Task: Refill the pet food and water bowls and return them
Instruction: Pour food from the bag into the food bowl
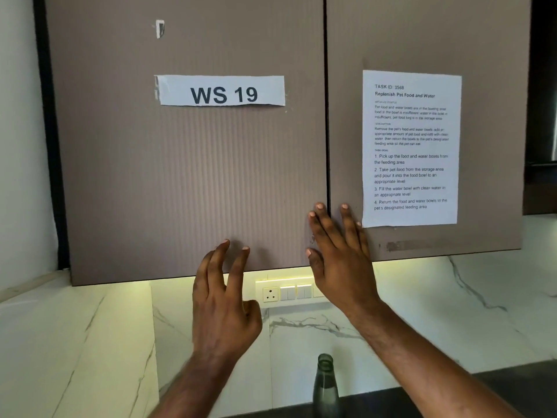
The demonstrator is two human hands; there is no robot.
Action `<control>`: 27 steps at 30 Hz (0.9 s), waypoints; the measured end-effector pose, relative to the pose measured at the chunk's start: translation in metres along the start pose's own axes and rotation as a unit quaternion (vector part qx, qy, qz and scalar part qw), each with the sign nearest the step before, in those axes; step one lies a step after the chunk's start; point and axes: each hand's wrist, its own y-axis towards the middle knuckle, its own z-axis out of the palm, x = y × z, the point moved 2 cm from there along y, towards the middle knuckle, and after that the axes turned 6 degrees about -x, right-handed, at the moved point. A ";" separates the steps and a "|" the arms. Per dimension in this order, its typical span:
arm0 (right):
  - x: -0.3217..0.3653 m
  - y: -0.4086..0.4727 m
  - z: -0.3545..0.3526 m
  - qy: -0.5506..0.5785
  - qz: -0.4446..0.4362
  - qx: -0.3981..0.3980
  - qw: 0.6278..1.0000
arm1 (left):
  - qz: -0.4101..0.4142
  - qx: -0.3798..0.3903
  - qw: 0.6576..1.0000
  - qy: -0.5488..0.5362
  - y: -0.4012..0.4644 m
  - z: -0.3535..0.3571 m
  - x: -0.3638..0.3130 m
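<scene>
Both hands are up at the wall cabinet. The right hand (337, 254) lies flat with fingers spread across the seam between the left door (187, 176) and right door (422, 40), near their bottom edge, holding nothing. The left hand (224, 300) hovers just below the left door's lower edge, fingers loosely extended, probably not touching. No bowls or pet food are in view; presumably the food sits behind these doors. A dark bottle (325, 384) stands below.
</scene>
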 end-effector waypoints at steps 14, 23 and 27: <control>0.020 -0.074 -0.016 -0.016 0.069 0.080 0.994 | 0.000 0.048 0.994 -0.103 -0.050 0.020 0.002; 0.005 -0.155 -0.047 -0.014 0.147 0.158 0.976 | -0.018 0.175 0.973 -0.149 -0.111 0.062 -0.022; -0.007 -0.194 -0.057 -0.012 0.189 0.205 0.960 | -0.032 0.231 0.954 -0.186 -0.142 0.081 -0.029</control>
